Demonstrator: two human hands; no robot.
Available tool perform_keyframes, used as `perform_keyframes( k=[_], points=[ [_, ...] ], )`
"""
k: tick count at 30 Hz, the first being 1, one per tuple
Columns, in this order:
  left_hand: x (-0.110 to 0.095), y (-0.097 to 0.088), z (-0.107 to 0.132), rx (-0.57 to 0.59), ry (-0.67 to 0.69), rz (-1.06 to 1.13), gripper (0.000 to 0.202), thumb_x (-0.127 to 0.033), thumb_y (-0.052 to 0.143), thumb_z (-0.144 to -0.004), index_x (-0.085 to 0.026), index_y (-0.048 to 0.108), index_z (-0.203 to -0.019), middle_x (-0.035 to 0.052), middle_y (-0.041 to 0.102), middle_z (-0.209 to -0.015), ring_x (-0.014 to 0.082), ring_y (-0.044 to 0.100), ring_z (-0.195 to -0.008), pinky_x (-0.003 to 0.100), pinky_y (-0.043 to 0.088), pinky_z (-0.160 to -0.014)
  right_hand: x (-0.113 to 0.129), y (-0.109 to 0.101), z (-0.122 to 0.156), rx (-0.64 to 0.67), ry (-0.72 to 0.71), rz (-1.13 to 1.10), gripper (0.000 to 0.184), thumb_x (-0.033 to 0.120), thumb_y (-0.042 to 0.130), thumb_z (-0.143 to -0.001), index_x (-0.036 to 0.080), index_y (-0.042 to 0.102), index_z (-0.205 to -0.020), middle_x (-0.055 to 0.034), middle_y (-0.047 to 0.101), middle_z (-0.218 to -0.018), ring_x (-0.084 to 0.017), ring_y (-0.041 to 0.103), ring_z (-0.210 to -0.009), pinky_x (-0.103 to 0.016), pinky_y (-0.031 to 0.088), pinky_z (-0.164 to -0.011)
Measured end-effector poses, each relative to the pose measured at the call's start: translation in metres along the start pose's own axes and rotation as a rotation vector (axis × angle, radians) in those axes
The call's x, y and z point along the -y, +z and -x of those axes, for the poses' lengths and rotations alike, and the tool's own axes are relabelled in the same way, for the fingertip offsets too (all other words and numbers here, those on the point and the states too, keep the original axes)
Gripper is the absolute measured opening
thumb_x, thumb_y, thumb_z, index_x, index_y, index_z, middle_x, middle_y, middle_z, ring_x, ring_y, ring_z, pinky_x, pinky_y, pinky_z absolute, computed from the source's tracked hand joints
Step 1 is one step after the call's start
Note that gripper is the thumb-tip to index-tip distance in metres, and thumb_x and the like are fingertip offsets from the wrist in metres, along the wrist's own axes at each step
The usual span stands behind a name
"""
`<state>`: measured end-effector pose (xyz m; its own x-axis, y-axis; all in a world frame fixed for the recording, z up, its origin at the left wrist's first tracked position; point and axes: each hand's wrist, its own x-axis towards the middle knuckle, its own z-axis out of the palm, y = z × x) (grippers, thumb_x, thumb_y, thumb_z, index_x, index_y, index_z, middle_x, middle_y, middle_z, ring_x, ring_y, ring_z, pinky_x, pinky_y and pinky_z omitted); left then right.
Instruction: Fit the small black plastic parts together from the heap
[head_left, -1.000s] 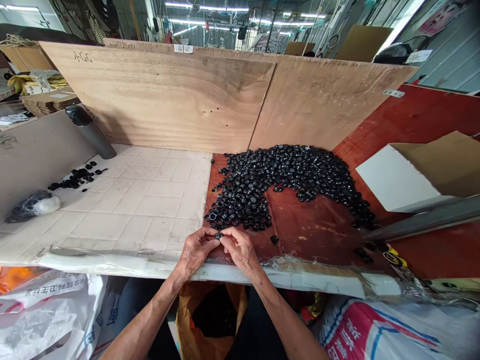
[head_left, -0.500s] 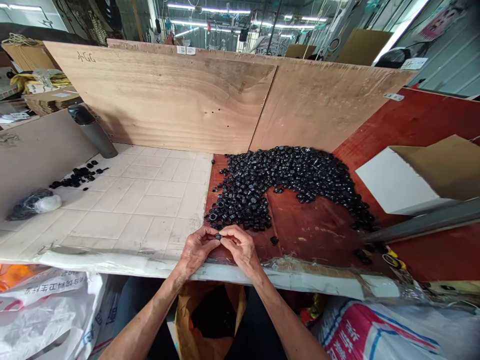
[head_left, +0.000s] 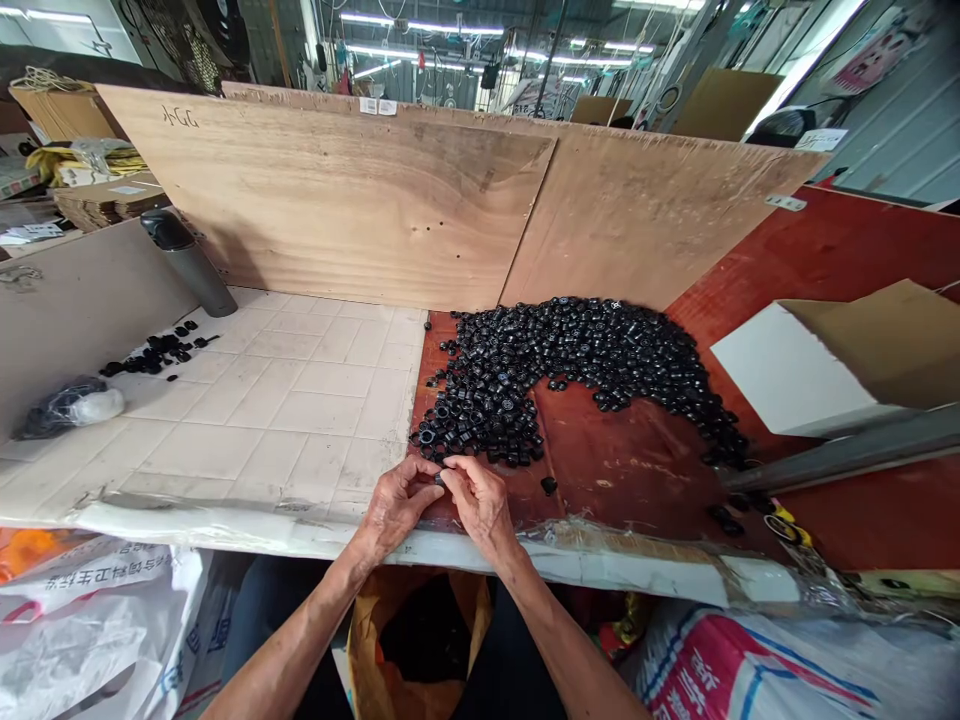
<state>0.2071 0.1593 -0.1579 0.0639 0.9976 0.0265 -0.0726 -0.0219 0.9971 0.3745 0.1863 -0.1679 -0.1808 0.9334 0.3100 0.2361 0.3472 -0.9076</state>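
Note:
My left hand and my right hand meet over the near edge of the table, fingertips pinched together. Between them is a small black cap-like part, mostly covered by the fingers. Both hands appear to grip it. Just beyond my fingers spreads a large pile of small black ring-shaped plastic parts, curving away to the right on the red board. One loose black piece lies apart, to the right of my right hand.
A dark bottle leans at the back left, near scattered black bits and a plastic bag. An open carton and a grey bar are at right, with scissors. Below my hands sits an open brown bag.
My fingers have shifted slightly around the small black part, and it is more covered now. The view has tilted a little; the pile looks the same.

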Motion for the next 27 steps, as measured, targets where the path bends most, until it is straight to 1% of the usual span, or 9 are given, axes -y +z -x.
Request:
perform_keyframes(
  k=[5,7,10,12,14,16,21,24,27],
  points=[
    [0.002,-0.001,0.0,-0.023,-0.025,0.039,0.024,-0.036,0.077,-0.088,-0.019,0.069,-0.104,0.0027,0.077,-0.095,0.0187,0.073,-0.087,0.031,0.057,-0.085,0.005,-0.003,0.002,0.039,-0.029,0.047,0.027,0.039,0.059,-0.099,0.018,0.074,-0.108,-0.0056,0.074,-0.085,-0.018,0.068,-0.07,-0.026,0.053,-0.065],
    [0.002,-0.002,0.001,-0.018,-0.012,-0.001,0.023,-0.034,0.076,-0.088,-0.019,0.07,-0.104,0.0029,0.076,-0.094,0.0183,0.072,-0.086,0.03,0.057,-0.083,0.005,-0.004,0.001,0.024,-0.014,0.071,0.031,0.042,0.057,-0.1,0.018,0.074,-0.089,-0.0035,0.069,-0.072,-0.017,0.063,-0.062,-0.025,0.05,-0.06],
    [0.001,-0.002,0.001,-0.028,-0.004,-0.042,0.022,-0.032,0.076,-0.087,-0.019,0.071,-0.104,0.0018,0.074,-0.089,0.0169,0.07,-0.081,0.028,0.055,-0.078,0.006,-0.004,0.0,-0.019,0.031,0.103,0.054,0.047,0.048,-0.105,0.02,0.062,-0.062,-0.0004,0.057,-0.054,-0.014,0.054,-0.052,-0.024,0.045,-0.055],
    [0.001,-0.002,0.001,-0.05,-0.018,0.0,0.023,-0.033,0.077,-0.087,-0.019,0.07,-0.104,0.001,0.073,-0.087,0.0163,0.07,-0.08,0.027,0.056,-0.077,0.008,-0.005,0.001,-0.022,0.023,0.098,0.047,0.048,0.051,-0.103,0.019,0.067,-0.07,0.0005,0.058,-0.057,-0.014,0.054,-0.054,-0.024,0.045,-0.056],
    [0.001,-0.001,0.001,-0.054,-0.026,0.049,0.023,-0.034,0.077,-0.087,-0.019,0.07,-0.103,0.0012,0.074,-0.089,0.0166,0.071,-0.081,0.027,0.057,-0.079,0.009,-0.006,0.003,0.005,-0.005,0.077,0.03,0.043,0.059,-0.098,0.018,0.074,-0.093,0.0002,0.063,-0.068,-0.015,0.058,-0.059,-0.023,0.047,-0.057],
    [0.001,-0.001,0.0,-0.035,-0.026,0.063,0.023,-0.035,0.076,-0.088,-0.02,0.069,-0.102,0.0021,0.076,-0.092,0.0176,0.072,-0.084,0.028,0.058,-0.08,0.008,-0.006,0.005,0.042,-0.011,0.063,0.026,0.038,0.06,-0.096,0.018,0.073,-0.108,-0.0011,0.067,-0.076,-0.016,0.062,-0.063,-0.023,0.048,-0.059],
    [-0.003,-0.003,0.001,-0.044,0.065,-0.183,0.017,-0.032,0.07,-0.091,-0.021,0.07,-0.103,0.0032,0.075,-0.094,0.0187,0.073,-0.086,0.031,0.059,-0.083,0.001,-0.003,0.002,0.088,-0.009,0.113,0.023,0.036,0.052,-0.101,0.019,0.068,-0.096,-0.0003,0.063,-0.068,-0.016,0.059,-0.06,-0.025,0.045,-0.06],
    [-0.009,-0.004,0.002,-0.038,0.166,-0.341,0.017,-0.032,0.069,-0.091,-0.022,0.073,-0.103,0.0048,0.076,-0.101,0.0216,0.072,-0.097,0.035,0.057,-0.093,0.005,0.0,-0.004,0.079,0.01,0.154,0.033,0.037,0.046,-0.102,0.021,0.059,-0.077,0.001,0.056,-0.064,-0.015,0.053,-0.06,-0.025,0.041,-0.061],
    [-0.014,-0.005,0.003,-0.037,0.078,-0.225,0.027,-0.044,0.072,-0.088,-0.022,0.074,-0.102,0.0061,0.079,-0.1,0.0236,0.074,-0.095,0.035,0.059,-0.09,0.014,0.001,-0.005,0.08,0.069,0.135,0.04,0.04,0.043,-0.104,0.023,0.051,-0.069,0.0021,0.05,-0.062,-0.015,0.05,-0.059,-0.025,0.039,-0.058]
  ],
)
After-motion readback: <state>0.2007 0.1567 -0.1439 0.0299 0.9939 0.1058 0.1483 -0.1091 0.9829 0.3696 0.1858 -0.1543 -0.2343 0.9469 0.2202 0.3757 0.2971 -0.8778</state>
